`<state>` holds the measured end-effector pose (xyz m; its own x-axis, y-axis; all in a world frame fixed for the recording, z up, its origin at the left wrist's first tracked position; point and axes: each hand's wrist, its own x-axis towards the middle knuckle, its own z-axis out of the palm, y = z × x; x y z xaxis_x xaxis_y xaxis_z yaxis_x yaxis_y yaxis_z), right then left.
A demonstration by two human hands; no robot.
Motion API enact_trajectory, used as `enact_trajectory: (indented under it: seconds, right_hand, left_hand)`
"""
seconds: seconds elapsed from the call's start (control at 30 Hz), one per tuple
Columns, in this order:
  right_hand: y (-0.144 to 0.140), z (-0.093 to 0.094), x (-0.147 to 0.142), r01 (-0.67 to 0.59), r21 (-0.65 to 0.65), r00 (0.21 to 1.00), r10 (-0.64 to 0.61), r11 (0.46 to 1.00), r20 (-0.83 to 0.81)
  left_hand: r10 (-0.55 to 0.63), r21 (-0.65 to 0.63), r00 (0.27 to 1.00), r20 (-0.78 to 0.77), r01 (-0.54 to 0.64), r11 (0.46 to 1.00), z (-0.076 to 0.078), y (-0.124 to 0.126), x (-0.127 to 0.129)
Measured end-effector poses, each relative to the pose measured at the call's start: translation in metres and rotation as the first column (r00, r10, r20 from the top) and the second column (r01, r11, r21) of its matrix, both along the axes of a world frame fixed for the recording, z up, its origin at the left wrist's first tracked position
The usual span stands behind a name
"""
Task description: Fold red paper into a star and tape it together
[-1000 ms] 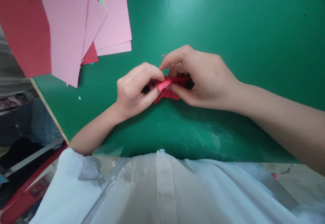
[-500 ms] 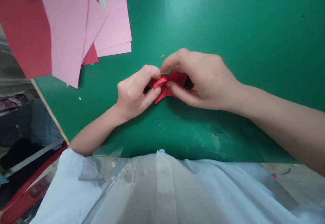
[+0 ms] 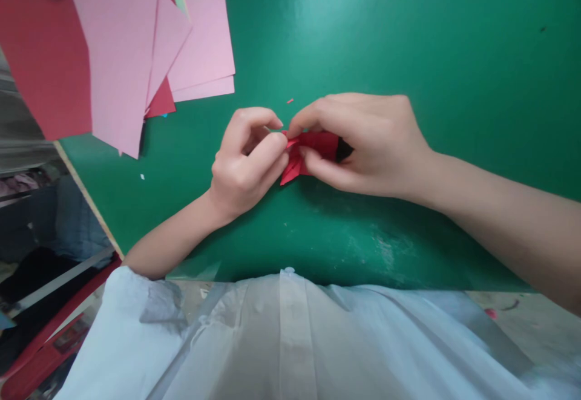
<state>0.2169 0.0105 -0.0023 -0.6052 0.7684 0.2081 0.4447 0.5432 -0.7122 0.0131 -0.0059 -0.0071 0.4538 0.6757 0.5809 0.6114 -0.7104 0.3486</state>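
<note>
Watching from here through the head camera, I see the biggest change at the left hand [image 3: 245, 167]. Half a second ago its index finger and thumb pinched a curled strip at the left end of the red folded paper [image 3: 322, 141]; now one finger has lifted off and arches above, its tip apart from the digits below. Those lower digits rest against the paper's left end, but I can't tell whether they grip it. The strip that stood up as a rounded band shows now as only a low, narrow fold, partly hidden by the fingertips.

The right hand [image 3: 376, 137] has rolled slightly, showing more of its back, and its index fingertip sits at the paper's upper edge. I read it as nearly closed, thumb on the near face and fingers behind, with the paper held between them. The piece is low over the bench [image 3: 454, 85], between the two hands, a pointed corner toward the body.

The left forearm [image 3: 175, 233] comes up from the lower left, wrist bent inward; the right forearm [image 3: 499, 197] reaches in from the right edge. The pink sheets [image 3: 120, 55] at upper left and the small red scrap [image 3: 290, 101] beyond the fingertips lie as before.
</note>
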Motion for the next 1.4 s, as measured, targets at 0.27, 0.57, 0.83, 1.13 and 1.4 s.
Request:
enact_trajectory:
  seconds: [0.27, 0.57, 0.83, 1.13, 1.4]
  right_hand:
    - [-0.002, -0.001, -0.001, 0.02, 0.005, 1.0, -0.02, 1.0, 0.021]
    - [0.0, -0.003, -0.001, -0.007, 0.059, 1.0, 0.008, 0.998, -0.018]
    - [-0.003, -0.005, -0.003, 0.072, 0.059, 0.995, -0.067, 0.996, -0.078]
    - [-0.001, -0.002, -0.003, 0.037, 0.032, 0.997, -0.035, 0.999, -0.063]
    - [0.0, -0.001, -0.002, 0.036, -0.011, 0.999, -0.037, 0.999, -0.029]
  left_hand:
    - [0.054, -0.115, 0.993, 0.101, -0.043, 0.992, -0.002, -0.008, 0.006]
    - [-0.015, -0.356, 0.997, 0.072, 0.04, 0.934, 0.002, -0.006, -0.005]
    - [0.067, -0.357, 0.991, 0.119, -0.02, 0.934, 0.004, -0.002, -0.004]
    - [0.071, -0.445, 0.993, 0.091, -0.023, 0.895, 0.003, -0.007, -0.008]
    - [0.076, -0.474, 0.982, 0.175, 0.016, 0.88, 0.0, -0.005, -0.008]
